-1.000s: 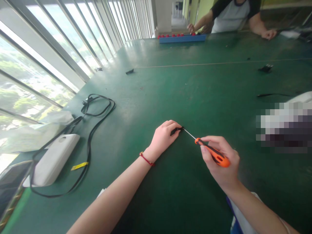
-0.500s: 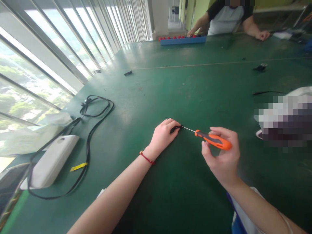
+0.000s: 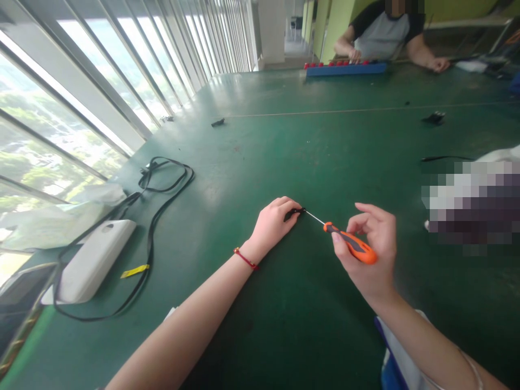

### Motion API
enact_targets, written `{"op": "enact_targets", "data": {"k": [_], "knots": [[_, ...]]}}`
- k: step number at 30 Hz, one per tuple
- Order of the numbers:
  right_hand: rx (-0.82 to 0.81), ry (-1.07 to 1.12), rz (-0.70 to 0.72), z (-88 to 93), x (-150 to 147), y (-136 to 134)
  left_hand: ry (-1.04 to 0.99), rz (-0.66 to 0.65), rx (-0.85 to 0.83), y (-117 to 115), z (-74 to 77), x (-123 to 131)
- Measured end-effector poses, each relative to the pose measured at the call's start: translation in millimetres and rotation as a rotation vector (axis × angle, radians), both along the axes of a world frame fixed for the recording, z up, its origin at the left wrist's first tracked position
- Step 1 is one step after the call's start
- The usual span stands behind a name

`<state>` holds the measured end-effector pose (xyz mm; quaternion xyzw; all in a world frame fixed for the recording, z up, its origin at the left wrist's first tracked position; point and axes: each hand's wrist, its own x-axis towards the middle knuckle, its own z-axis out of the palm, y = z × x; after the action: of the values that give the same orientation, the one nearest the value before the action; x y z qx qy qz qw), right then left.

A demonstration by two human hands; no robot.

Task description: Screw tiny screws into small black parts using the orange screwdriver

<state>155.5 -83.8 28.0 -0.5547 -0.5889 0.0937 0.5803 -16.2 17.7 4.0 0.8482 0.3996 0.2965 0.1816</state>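
Observation:
My left hand [image 3: 274,219] rests on the green table, its fingers closed round a small black part [image 3: 298,210] that is mostly covered by them. The thin metal shaft of a screwdriver [image 3: 352,245] meets the part's right end. Its orange and dark grey handle lies in my right hand [image 3: 371,254], thumb along one side and some fingers lifted away. The screwdriver slants down to the right from tip to handle. What kind of part the left hand grips cannot be made out.
A black cable [image 3: 151,233] with a yellow tag loops beside a white device [image 3: 95,260] at left. Across the table a person [image 3: 379,32] has one hand at a blue strip with red knobs [image 3: 345,70]. Small black pieces [image 3: 434,117] lie farther back.
My right hand's fingers have opened away from the screwdriver, and its handle end has swung down and left. The far blue strip has moved right with the other person's hand.

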Motion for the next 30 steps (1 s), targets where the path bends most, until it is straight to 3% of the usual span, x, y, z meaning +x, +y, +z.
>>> {"op": "enact_targets", "data": {"k": [4, 9, 15, 20, 25, 30], "knots": [[-0.068, -0.083, -0.045, -0.9, 1.3, -1.6, 0.003, 0.001, -0.001, -0.1, 0.3, 0.1], [0.054, 0.011, -0.018, 0.0, 1.8, 1.2, 0.009, 0.001, -0.003, -0.4, 1.3, 0.4], [-0.115, -0.055, -0.007, -1.1, 2.1, -1.1, 0.002, -0.002, -0.006, -0.6, 1.3, 0.2], [0.027, -0.005, -0.005, -1.3, -0.3, -1.6, 0.002, -0.001, 0.005, -0.4, 1.3, 0.3], [-0.091, -0.053, -0.012, 0.7, -1.7, -3.4, 0.007, 0.003, 0.016, -1.4, 1.0, 0.3], [0.039, 0.013, -0.021, 1.2, -2.8, -2.0, 0.003, 0.008, 0.011, -1.6, 0.7, 0.3]]}}
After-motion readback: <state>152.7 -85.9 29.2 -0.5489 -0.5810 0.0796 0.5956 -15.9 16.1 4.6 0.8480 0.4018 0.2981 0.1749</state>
